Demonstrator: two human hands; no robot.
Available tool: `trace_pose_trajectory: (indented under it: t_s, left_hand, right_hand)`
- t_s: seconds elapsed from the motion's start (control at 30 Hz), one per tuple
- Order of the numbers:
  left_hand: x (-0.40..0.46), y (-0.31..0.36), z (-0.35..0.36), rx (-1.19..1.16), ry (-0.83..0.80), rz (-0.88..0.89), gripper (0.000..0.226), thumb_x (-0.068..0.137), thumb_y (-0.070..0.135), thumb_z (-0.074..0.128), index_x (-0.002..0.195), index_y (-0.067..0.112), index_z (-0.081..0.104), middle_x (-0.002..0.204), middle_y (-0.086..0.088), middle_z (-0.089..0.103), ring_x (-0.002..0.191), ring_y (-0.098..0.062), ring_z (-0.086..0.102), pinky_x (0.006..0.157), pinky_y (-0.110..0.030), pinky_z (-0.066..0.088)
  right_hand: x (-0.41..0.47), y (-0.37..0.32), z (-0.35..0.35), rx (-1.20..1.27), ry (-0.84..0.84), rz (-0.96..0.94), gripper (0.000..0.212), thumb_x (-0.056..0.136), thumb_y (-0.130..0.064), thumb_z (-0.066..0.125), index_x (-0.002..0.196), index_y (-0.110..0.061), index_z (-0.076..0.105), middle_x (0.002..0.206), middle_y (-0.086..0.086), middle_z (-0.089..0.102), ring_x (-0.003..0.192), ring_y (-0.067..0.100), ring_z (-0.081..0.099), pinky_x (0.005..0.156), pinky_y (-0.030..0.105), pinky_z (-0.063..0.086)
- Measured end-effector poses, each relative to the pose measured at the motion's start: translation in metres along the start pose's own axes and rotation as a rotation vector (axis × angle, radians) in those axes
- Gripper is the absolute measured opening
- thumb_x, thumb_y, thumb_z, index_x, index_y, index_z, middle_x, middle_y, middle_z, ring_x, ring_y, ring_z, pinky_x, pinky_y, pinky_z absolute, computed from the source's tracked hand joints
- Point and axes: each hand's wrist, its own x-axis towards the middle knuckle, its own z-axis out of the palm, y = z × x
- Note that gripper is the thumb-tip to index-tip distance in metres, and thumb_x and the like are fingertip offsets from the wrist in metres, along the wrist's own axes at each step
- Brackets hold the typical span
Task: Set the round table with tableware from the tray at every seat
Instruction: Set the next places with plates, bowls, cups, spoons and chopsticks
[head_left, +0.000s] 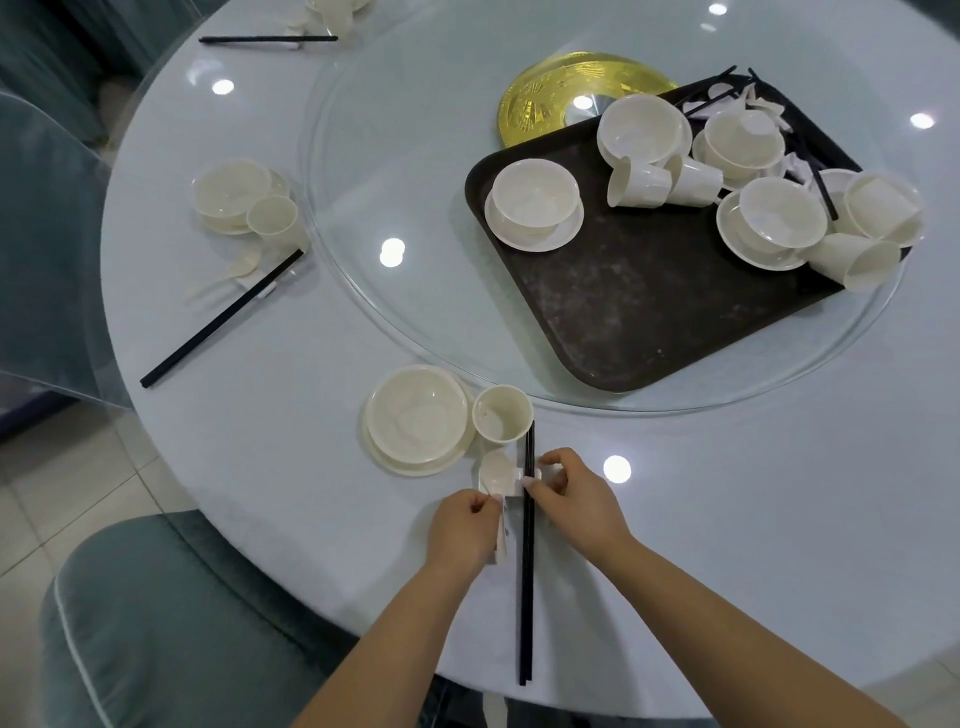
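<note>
on the worktop (727, 493) by the nearest seat, left hand (462, 530) fingers pinch the spoon (493, 475) handle; right hand (576, 499) fingers pinch the white rest (519, 475) under the chopsticks (527, 571) (light, stiff, slippery, likely to roll; best held mid-length).

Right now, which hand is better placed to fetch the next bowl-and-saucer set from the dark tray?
Probably the right hand: the dark rectangular tray lies up and right of it, while the left hand holds the white plastic spoon.
</note>
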Motion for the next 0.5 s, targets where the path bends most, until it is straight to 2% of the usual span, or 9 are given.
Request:
trace_pose_trajectory:
  t_s: [0.13,0.27,0.4,0.5]
  left_hand:
    - [0.002,0.001,0.0,0.009,0.01,-0.01,0.034,0.096,0.028,0.054,0.067,0.011,0.055,0.067,-0.01,0.066,0.059,-0.024,0.064,0.058,-0.032,0.057]
    - [0.002,0.003,0.001,-0.007,0.008,-0.039,0.033,0.095,0.03,0.055,0.069,0.01,0.057,0.08,-0.017,0.071,0.075,-0.033,0.069,0.071,-0.045,0.06]
    - [0.003,0.004,0.001,-0.019,0.012,-0.055,0.032,0.094,0.03,0.055,0.069,0.01,0.055,0.084,-0.02,0.071,0.08,-0.036,0.069,0.076,-0.049,0.058]
    - [0.003,0.004,0.001,-0.018,0.015,-0.048,0.033,0.093,0.029,0.055,0.067,0.011,0.052,0.081,-0.02,0.071,0.077,-0.037,0.069,0.075,-0.049,0.059]
  right_hand:
    - [-0.007,0.001,0.007,-0.056,-0.018,0.003,0.035,0.086,-0.048,0.066,0.108,-0.041,0.04,0.073,-0.01,0.061,0.067,0.01,0.061,0.061,0.017,0.05]
    - [-0.007,0.005,0.006,-0.045,-0.004,0.002,0.033,0.089,-0.04,0.066,0.115,-0.033,0.047,0.072,-0.009,0.06,0.067,0.009,0.06,0.06,0.018,0.049]
    - [-0.002,0.002,0.003,-0.023,0.001,0.002,0.027,0.088,-0.039,0.066,0.109,-0.033,0.051,0.069,-0.008,0.06,0.066,0.008,0.059,0.057,0.016,0.042]
    - [0.003,-0.002,0.0,0.004,0.015,0.005,0.022,0.086,-0.038,0.069,0.101,-0.034,0.053,0.065,-0.008,0.058,0.064,0.006,0.057,0.057,0.016,0.038]
